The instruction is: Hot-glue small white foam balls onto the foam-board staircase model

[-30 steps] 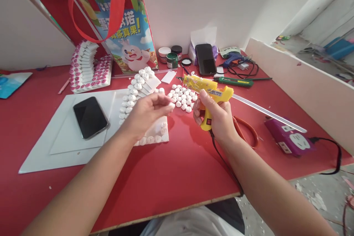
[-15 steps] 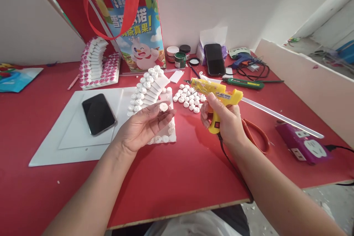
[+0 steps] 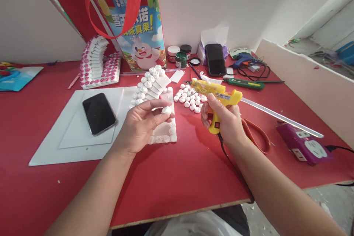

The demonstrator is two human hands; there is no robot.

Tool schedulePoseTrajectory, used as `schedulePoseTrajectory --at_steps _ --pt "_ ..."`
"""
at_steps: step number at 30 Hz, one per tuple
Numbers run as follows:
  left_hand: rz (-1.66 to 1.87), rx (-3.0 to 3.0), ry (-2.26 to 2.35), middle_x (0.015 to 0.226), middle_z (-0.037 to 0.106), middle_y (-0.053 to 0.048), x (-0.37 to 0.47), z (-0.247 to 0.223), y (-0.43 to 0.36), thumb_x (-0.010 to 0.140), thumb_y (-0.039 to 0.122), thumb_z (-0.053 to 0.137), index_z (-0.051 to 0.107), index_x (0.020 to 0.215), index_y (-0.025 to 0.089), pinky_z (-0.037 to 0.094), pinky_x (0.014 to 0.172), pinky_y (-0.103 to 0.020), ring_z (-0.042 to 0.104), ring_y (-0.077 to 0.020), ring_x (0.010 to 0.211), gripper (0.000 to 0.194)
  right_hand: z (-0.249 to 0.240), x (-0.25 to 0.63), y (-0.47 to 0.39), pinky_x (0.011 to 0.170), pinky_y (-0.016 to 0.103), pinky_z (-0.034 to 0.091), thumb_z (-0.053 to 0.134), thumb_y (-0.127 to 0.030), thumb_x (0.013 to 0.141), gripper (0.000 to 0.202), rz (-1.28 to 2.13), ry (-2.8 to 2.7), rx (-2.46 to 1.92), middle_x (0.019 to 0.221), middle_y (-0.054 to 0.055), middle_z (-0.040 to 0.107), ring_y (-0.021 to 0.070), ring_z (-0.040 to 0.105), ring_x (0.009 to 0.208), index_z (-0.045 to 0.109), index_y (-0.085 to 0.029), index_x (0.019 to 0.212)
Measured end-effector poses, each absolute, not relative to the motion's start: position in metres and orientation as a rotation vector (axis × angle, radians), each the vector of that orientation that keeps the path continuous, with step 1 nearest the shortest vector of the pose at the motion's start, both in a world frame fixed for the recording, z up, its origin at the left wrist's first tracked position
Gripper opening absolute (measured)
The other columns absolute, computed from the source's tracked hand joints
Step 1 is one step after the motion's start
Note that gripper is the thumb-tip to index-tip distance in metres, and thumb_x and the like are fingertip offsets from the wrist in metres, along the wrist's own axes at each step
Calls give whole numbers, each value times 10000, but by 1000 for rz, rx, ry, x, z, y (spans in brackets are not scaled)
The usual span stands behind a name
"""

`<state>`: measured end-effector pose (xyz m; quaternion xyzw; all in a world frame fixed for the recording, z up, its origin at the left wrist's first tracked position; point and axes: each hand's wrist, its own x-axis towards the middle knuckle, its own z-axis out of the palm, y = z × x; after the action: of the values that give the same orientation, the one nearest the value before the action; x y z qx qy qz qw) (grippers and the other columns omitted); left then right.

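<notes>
One yellow glue gun [image 3: 211, 88] is in the right hand [image 3: 228, 120], above the red desk [image 3: 179, 177]. Its nozzle [image 3: 188, 82] points to the left, and its long axis continues rightward along one clear glue stick [image 3: 282, 117]. The right fingers [image 3: 205, 113] are wrapped around its handle [image 3: 214, 127]; the left hand's [image 3: 136, 125] fingers [image 3: 158, 119] pinch one white rosette [image 3: 166, 110]. I count two phones [image 3: 99, 113] and three jars [image 3: 181, 60].

Prob. a craft wkshop: glue gun [image 3: 214, 88], jars [image 3: 181, 60] & pwr strip [image 3: 300, 143] at red tbl [image 3: 182, 180].
</notes>
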<state>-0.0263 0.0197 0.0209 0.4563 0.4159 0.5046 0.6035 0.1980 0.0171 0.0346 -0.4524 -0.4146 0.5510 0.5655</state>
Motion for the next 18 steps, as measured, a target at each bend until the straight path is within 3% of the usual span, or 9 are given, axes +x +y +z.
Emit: schedulePoseTrajectory --at_steps 8,12,18 --pt "1395 2017 1142 1098 672 -63 -22 19 10 942 171 734 764 1079 230 599 860 -330 680 -194 1016 152 35 196 17 415 258 399 855 -578 793 480 1321 -989 -1084 552 -23 577 93 503 402 608 -192 651" --pt "1413 2066 1156 1091 717 -64 -22 17 10 957 215 732 715 1042 236 599 876 -354 694 -212 1023 90 35 196 16 413 254 401 865 -586 783 488 1328 -995 -1082 550 -20 582 91 505 401 615 -189 650" --pt "1372 1872 1205 947 712 -29 -22 15 10 912 285 799 741 995 228 556 801 -318 655 -164 839 116 35 196 18 410 248 399 881 -595 762 507 1326 -998 -1078 558 -11 594 90 515 395 625 -173 643"
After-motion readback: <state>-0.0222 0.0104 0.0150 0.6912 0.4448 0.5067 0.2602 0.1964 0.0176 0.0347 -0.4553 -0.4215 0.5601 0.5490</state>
